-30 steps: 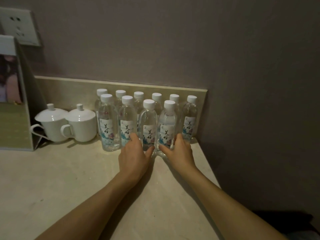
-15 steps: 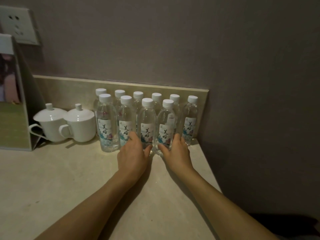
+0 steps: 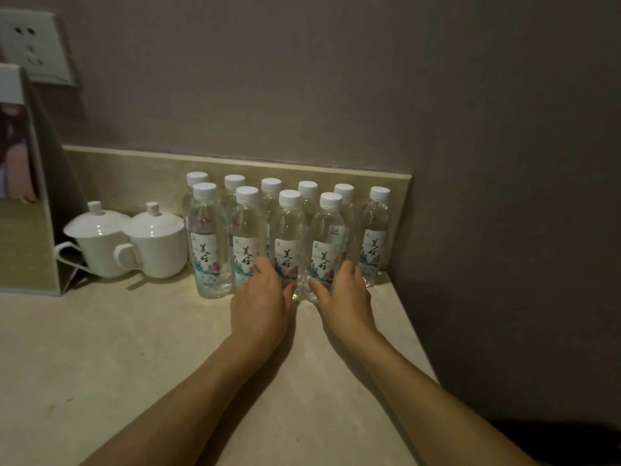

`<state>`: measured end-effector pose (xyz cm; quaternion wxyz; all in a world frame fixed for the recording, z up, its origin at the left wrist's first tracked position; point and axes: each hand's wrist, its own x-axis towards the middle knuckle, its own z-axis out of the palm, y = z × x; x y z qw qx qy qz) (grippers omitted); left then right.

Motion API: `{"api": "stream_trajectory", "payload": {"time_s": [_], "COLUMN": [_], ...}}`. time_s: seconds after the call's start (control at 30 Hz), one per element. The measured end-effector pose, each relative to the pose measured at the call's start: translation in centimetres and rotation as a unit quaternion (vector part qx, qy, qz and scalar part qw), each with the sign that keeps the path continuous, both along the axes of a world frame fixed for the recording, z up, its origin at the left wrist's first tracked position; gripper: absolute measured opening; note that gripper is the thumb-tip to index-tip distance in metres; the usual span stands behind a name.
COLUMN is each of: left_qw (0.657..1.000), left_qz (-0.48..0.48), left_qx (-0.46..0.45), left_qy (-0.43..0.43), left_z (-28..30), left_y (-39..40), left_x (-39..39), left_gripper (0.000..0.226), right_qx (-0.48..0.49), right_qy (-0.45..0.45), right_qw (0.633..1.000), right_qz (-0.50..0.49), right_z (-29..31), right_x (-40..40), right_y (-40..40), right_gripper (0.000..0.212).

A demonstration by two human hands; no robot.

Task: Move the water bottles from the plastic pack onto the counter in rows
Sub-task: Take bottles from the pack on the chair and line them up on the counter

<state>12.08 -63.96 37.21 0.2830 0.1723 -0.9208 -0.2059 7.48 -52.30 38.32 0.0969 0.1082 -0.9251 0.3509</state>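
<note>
Two hands on the near row of water bottles

The left hand (image 3: 260, 304) grips the third near-row bottle (image 3: 288, 243); the right hand (image 3: 346, 294) grips the fourth bottle (image 3: 327, 247), both upright on the counter (image 3: 100, 364) against the backsplash (image 3: 134, 169).

I can't see the fingertips of my left hand (image 3: 260, 302) or right hand (image 3: 346, 294) behind the front-row bottles (image 3: 289, 243), the back-row bottles (image 3: 271, 196) show mostly caps, and the frame edge cuts the wall socket (image 3: 30, 45) and display stand (image 3: 23, 183).
</note>
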Motion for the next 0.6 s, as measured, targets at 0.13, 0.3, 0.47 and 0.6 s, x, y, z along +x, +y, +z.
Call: {"api": "stream_trajectory", "payload": {"time_s": [0.13,0.3,0.47,0.6], "left_qw": [1.0,1.0,0.999,0.998], "left_qz": [0.006,-0.006,-0.025,-0.037], "left_qx": [-0.007,-0.029,-0.042,-0.048], "left_qy": [0.001,0.01,0.02,0.026], "left_z": [-0.02,-0.2,-0.31,-0.34], "left_y": [0.0,-0.2,-0.48,-0.65], "left_x": [0.0,-0.19,-0.39,-0.53], "left_gripper": [0.043,0.042,0.041,0.04], "right_qx": [0.012,0.032,0.053,0.056], "right_qy": [0.005,0.026,0.034,0.033], "right_qw": [1.0,0.999,0.998,0.998], "right_qz": [0.002,-0.002,0.003,0.015], "right_z": [-0.02,-0.02,0.16,0.4], "right_x": [0.08,0.26,0.3,0.24], "right_y": [0.1,-0.03,-0.15,-0.15], "right_gripper": [0.052,0.049,0.051,0.051]}}
